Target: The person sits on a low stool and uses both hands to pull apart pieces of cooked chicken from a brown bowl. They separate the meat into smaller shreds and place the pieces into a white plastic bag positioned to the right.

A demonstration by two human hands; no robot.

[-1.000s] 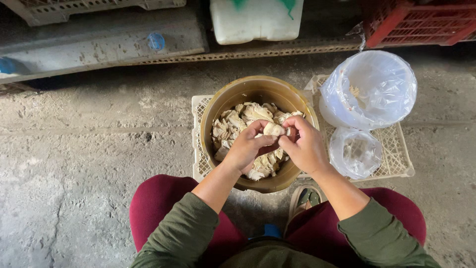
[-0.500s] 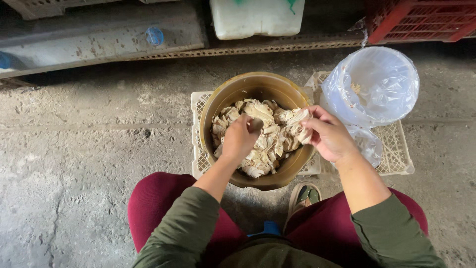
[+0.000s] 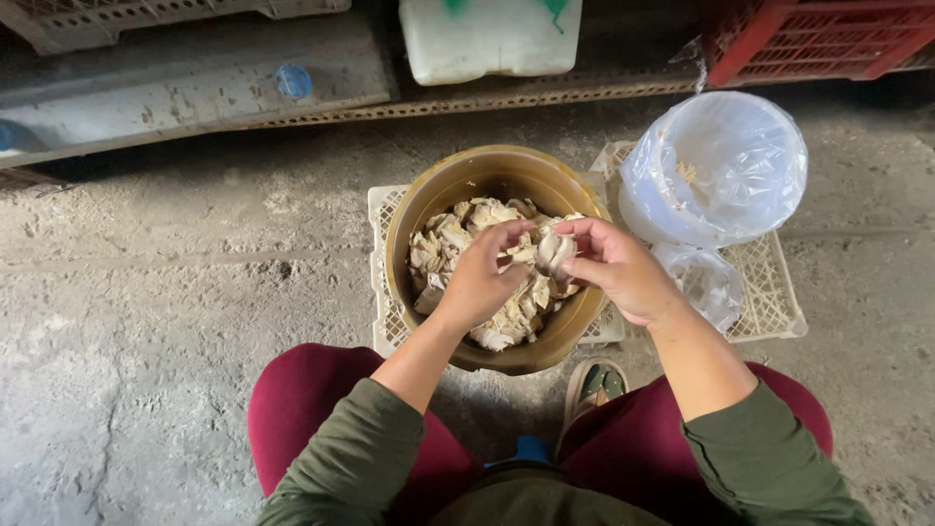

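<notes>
Both hands have come back together over the round brown metal bowl (image 3: 492, 195) of pale papery garlic pieces (image 3: 458, 239); half a second ago they were apart. The right hand (image 3: 618, 273) pinches one pale piece (image 3: 553, 251) in its fingers, and the left hand (image 3: 479, 281) closes its fingers on that piece.

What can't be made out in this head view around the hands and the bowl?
- Bowl bottom: buried under the pale pieces.
- Piece between left hand and right hand: mostly hidden by fingers.
- Lined bucket contents: blurred by translucent plastic.
- White jug and red crate: cut off by the top edge.
</notes>
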